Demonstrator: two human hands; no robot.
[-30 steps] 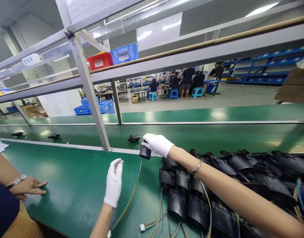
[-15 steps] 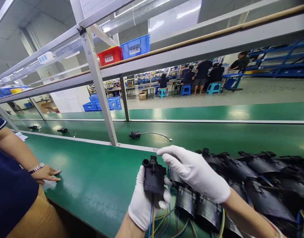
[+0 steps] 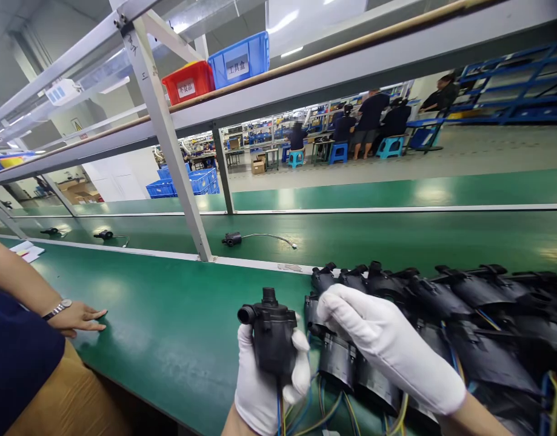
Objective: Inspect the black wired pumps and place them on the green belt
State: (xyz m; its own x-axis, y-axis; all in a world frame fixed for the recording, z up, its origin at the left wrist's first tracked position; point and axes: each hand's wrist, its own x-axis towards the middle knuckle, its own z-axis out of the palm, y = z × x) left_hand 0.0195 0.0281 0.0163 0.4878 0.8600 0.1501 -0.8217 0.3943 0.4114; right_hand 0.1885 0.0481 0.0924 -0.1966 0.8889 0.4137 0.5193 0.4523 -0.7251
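Note:
My left hand (image 3: 264, 387), in a white glove, is wrapped round a small black pump (image 3: 271, 336) with two round ports, held upright; its coloured wires hang below my palm. My right hand (image 3: 387, 345), also gloved, lies just right of the pump with its fingers curled loosely over a row of black pumps (image 3: 433, 327) laid on the green bench. I cannot see anything gripped in the right hand.
Three lone pumps with leads lie on the green conveyor belt (image 3: 396, 239), the nearest one (image 3: 235, 239) ahead of me. A metal frame post (image 3: 169, 145) stands ahead left. A co-worker's hand (image 3: 76, 316) with a wristwatch rests on the bench at left. Red and blue bins (image 3: 214, 69) sit on the shelf above.
A second ago my right hand held a pump out by the belt edge. Now my left hand grips it close to me, and my right hand has dropped onto the row of pumps.

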